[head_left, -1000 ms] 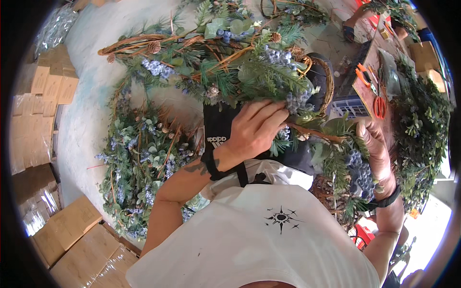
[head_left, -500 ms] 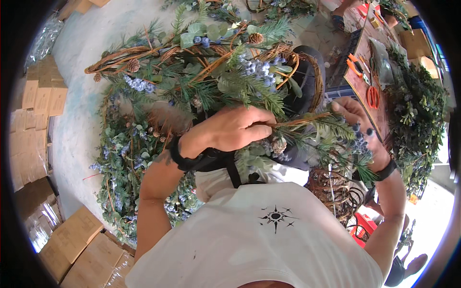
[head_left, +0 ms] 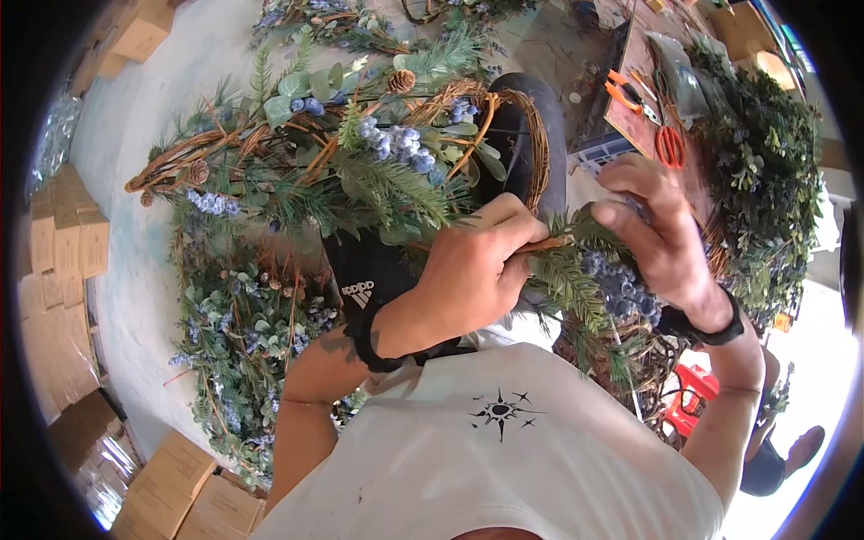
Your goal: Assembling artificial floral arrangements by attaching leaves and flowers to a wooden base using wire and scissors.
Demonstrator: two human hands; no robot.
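My left hand (head_left: 477, 265) is closed, pinching the brown stem of an artificial pine spray (head_left: 573, 283) between thumb and fingers. Dark blue berries (head_left: 623, 292) hang from the spray below my right hand (head_left: 664, 238). That hand hovers at the spray's right side, thumb and curled fingers apart, with nothing visible between them. Just beyond my hands, across my lap and knee, lies a twig wreath (head_left: 387, 184) with green sprigs, pale blue berries and a pine cone (head_left: 401, 82). Part of the stem is hidden inside my left hand.
Decorated greenery (head_left: 238, 333) lies on the floor at left, near stacked cartons (head_left: 67, 234). On the right, a work board (head_left: 634, 121) bears orange-handled pliers (head_left: 630, 94) and red-handled scissors (head_left: 670, 146). Leafy green foliage (head_left: 765, 180) sits beyond, and a red plastic object (head_left: 691, 396) below.
My right hand's thumb and fingers have parted from the stem's end. My left hand has shifted right and lower, still gripping the spray. The view has shifted, moving the wreath leftward.
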